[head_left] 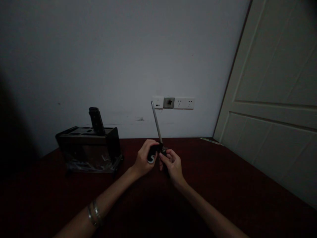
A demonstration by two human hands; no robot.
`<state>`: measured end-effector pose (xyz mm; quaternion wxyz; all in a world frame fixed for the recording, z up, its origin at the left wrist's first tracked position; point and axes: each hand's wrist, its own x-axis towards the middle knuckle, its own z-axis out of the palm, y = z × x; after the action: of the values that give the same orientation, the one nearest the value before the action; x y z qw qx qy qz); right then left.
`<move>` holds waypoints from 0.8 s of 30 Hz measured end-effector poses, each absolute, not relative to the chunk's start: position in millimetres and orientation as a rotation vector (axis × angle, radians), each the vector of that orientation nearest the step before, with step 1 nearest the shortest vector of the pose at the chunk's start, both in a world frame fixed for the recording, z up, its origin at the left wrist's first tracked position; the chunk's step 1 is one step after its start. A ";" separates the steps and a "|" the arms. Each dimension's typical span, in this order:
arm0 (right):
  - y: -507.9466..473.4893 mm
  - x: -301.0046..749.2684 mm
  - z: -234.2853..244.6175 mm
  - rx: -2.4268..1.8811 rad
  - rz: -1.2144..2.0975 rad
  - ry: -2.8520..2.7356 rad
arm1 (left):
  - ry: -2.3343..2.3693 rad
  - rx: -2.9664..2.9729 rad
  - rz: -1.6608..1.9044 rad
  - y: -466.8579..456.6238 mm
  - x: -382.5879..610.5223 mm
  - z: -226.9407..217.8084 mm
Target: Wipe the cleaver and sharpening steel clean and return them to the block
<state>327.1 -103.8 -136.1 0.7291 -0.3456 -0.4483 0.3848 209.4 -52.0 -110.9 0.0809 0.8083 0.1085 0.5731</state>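
A slim grey sharpening steel (156, 122) points up and slightly left from between my hands, its dark lower end partly hidden by fingers. My right hand (173, 165) is closed round that lower end, thumb and fingers pinching it. My left hand (145, 158) is closed too, curled about a small black piece (153, 152) with a white curved mark. Its kind is unclear in the dim light, and I cannot tell whether it is joined to the steel. Both hands meet above the dark red table (198, 172).
A black knife block (86, 140) stands left of my hands, with one black handle (96, 120) upright in its top and clear wrapping about its lower part. Behind is a pale wall with sockets (184, 103). A white panelled door (272, 109) borders the right side.
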 end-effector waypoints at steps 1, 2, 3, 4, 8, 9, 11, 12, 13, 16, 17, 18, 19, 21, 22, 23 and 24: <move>-104.0 327.0 -136.2 -0.763 0.829 -0.982 | 0.236 2.483 1.673 -54.4 209.9 -110.7; -104.2 327.0 -136.5 -0.765 0.816 -0.973 | 0.178 2.518 1.651 -56.1 210.5 -110.7; -104.3 327.3 -136.8 -0.764 0.808 -0.966 | 0.154 2.525 1.642 -57.2 211.0 -110.7; -104.3 327.6 -137.1 -0.761 0.809 -0.962 | 0.161 2.510 1.640 -57.7 211.5 -110.7; -104.3 328.4 -138.0 -0.715 0.851 -0.964 | 0.303 2.347 1.614 -57.5 212.4 -110.1; -104.5 328.3 -138.0 -0.704 0.860 -0.962 | 0.338 2.303 1.604 -57.4 212.5 -109.7; -105.4 328.0 -137.8 -0.691 0.877 -0.961 | 0.394 2.230 1.584 -57.2 212.6 -108.5; -106.1 327.8 -137.5 -0.686 0.889 -0.962 | 0.417 2.199 1.571 -56.9 212.5 -108.1; -106.9 327.7 -137.0 -0.679 0.905 -0.965 | 0.438 2.170 1.559 -56.3 212.4 -107.9; -109.6 327.7 -133.2 -0.650 0.971 -0.981 | 0.488 2.117 1.518 -51.9 211.4 -109.4; -110.6 327.8 -131.1 -0.636 0.992 -0.988 | 0.492 2.128 1.492 -49.5 210.9 -110.7; -111.6 327.9 -128.5 -0.623 1.007 -1.000 | 0.488 2.151 1.457 -46.7 210.4 -112.2; -112.6 328.0 -125.5 -0.612 1.015 -1.017 | 0.483 2.174 1.423 -43.7 210.0 -113.8; -114.1 327.8 -119.5 -0.602 1.006 -1.067 | 0.499 2.163 1.415 -37.5 209.5 -116.4; -114.5 327.4 -116.9 -0.605 0.994 -1.095 | 0.527 2.120 1.460 -34.7 209.3 -117.1; -114.4 326.9 -114.8 -0.611 0.982 -1.117 | 0.564 2.058 1.533 -32.6 209.2 -117.2; -113.8 326.2 -113.6 -0.618 0.973 -1.130 | 0.601 1.991 1.615 -31.2 209.0 -116.6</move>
<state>326.2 -113.8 -113.6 0.6915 -0.2766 -0.5057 0.4354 209.0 -31.2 -116.6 0.2515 0.7319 0.2209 0.5935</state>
